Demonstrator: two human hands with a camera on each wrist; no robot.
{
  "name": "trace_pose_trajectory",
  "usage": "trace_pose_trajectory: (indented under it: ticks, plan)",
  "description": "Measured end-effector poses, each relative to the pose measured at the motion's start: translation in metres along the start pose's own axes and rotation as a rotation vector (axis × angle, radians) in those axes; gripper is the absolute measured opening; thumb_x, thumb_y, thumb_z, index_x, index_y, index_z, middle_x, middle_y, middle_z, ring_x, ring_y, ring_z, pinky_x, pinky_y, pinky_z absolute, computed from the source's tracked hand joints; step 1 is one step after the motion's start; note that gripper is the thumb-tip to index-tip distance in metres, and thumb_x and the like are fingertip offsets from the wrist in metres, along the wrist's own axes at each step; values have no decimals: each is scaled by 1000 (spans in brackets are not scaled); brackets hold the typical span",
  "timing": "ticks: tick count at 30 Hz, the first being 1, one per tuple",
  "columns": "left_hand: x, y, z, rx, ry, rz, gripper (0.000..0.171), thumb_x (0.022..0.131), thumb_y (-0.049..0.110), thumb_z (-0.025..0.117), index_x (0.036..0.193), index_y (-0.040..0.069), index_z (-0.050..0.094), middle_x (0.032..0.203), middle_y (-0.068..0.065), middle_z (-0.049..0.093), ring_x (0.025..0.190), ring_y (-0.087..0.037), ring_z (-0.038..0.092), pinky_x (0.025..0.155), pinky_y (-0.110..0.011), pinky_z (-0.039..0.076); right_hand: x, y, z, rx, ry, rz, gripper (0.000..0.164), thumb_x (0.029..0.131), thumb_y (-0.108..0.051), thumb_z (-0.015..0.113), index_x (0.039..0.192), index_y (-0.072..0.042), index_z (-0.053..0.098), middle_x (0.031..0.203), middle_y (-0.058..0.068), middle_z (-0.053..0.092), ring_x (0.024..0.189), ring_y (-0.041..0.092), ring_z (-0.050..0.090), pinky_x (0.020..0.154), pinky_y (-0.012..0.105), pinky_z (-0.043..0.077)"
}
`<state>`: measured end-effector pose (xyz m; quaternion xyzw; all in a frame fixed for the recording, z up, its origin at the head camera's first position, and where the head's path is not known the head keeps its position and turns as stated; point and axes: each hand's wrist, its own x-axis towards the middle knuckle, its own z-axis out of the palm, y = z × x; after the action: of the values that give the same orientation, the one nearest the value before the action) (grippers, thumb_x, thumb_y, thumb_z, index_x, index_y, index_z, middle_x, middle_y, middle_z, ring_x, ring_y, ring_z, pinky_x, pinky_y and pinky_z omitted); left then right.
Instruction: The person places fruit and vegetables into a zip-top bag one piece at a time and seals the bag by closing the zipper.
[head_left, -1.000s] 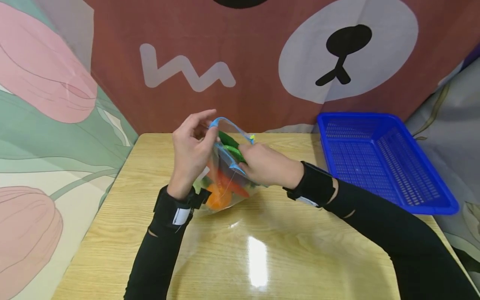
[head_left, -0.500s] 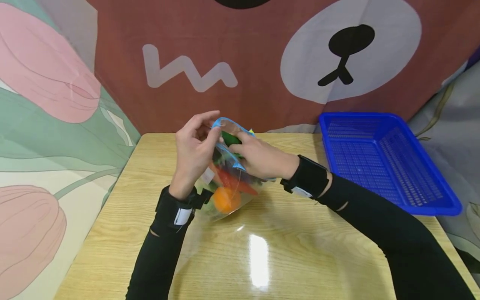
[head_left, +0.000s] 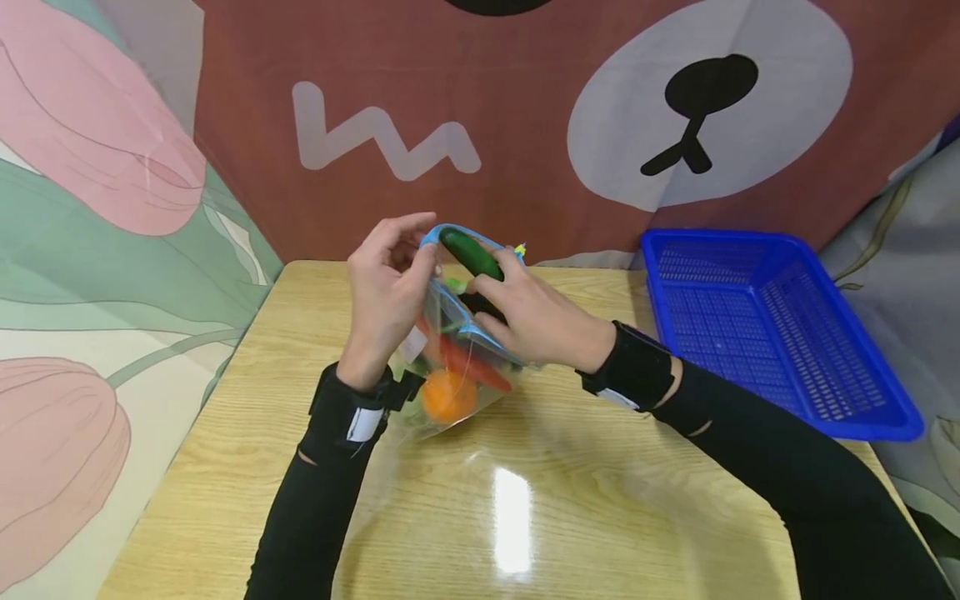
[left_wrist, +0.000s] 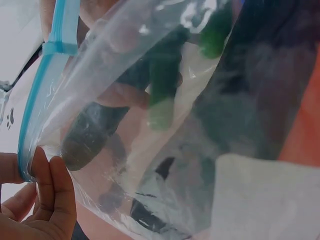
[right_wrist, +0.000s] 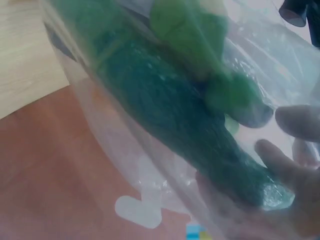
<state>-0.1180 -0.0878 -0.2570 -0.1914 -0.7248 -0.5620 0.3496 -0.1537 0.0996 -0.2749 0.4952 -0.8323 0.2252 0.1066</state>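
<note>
A clear zip bag (head_left: 480, 408) with a blue zip edge leans on the table, its mouth open at the top. My left hand (head_left: 386, 292) pinches the blue zip edge (left_wrist: 30, 120) at the left of the mouth. My right hand (head_left: 536, 312) reaches into the mouth, with fingers curled round a dark green cucumber (head_left: 471, 252) whose rounded end shows at the opening. A darker piece (head_left: 483, 306) sits under its thumb. Through the plastic show an orange (head_left: 448, 397) and a long orange-red vegetable (head_left: 476, 367). In the right wrist view, a long green vegetable (right_wrist: 170, 110) runs towards the fingertips.
A blue plastic basket (head_left: 896, 408) with slotted walls stands at the right side of the wood-grain table (head_left: 420, 525). A printed cloth (head_left: 525, 192) with a bear face hangs behind the table's back edge.
The cucumber's end has come up into the bag's mouth, with my right fingers now on it. My right hand shifted inside the opening; my left hand kept its pinch on the zip edge.
</note>
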Motion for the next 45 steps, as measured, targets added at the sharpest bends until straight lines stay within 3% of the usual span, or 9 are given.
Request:
trace_pose_trajectory:
  ticks: [7,14,20,27,30,33,37,42,45]
  plan:
    - [1,-2,-1,-5,23,-2,26,87,-6,57,111,-1,66,87,-11,59,58,-14,56,51,-22,44,2,-2,-8,-113,20,-38,22,89,1,57,107,-4,67,114,23,49,98,33,51,83,42,47]
    - [2,-1,-1,-5,1,15,26,88,-6,56,111,-2,66,88,-11,58,60,-15,55,52,-22,41,3,-1,-10,-34,73,-59,20,88,8,55,98,-3,68,108,23,46,86,30,57,71,34,52]
    - [1,0,0,-52,-22,20,27,88,-7,54,112,-4,64,88,-12,58,62,-16,57,53,-22,43,1,4,-7,-7,-90,-24,17,89,5,58,92,-6,71,105,20,46,74,24,57,67,29,49]
    - [3,0,-1,-67,-26,40,25,88,-6,53,112,-6,63,87,-16,56,62,-16,57,54,-22,44,-2,2,-12,-114,-157,-76,17,90,-1,60,99,-6,74,116,24,52,96,30,56,76,34,50]
    - [5,0,-2,-50,-16,51,25,88,-6,53,110,-7,64,87,-15,56,62,-15,57,53,-21,42,-6,-3,-21,-108,-87,-91,17,89,1,58,98,-3,72,122,22,52,91,28,61,70,32,51]
    - [6,1,-4,-45,-11,54,25,88,-6,52,110,-8,64,89,-13,56,62,-14,57,51,-21,40,-8,0,-31,-57,73,-113,16,87,5,54,91,0,69,106,15,59,79,24,61,65,31,50]
    - [6,1,-6,-62,-20,32,24,88,-7,52,109,-8,63,88,-12,56,62,-14,58,49,-21,38,-5,18,-41,-11,233,-102,23,85,13,48,90,0,66,95,12,59,85,23,58,62,33,46]
    - [5,2,-5,-82,-27,-24,14,88,-9,50,99,-6,58,75,-12,56,60,-16,57,49,-23,39,3,44,-43,118,82,-14,22,84,12,60,102,-2,57,122,12,57,99,24,59,73,33,51]
    - [4,2,-4,-126,-33,-55,7,88,-12,48,91,-6,50,77,-11,55,61,-17,56,54,-24,45,5,54,-38,193,10,22,25,82,4,69,100,-3,55,113,9,63,98,21,62,81,35,52]
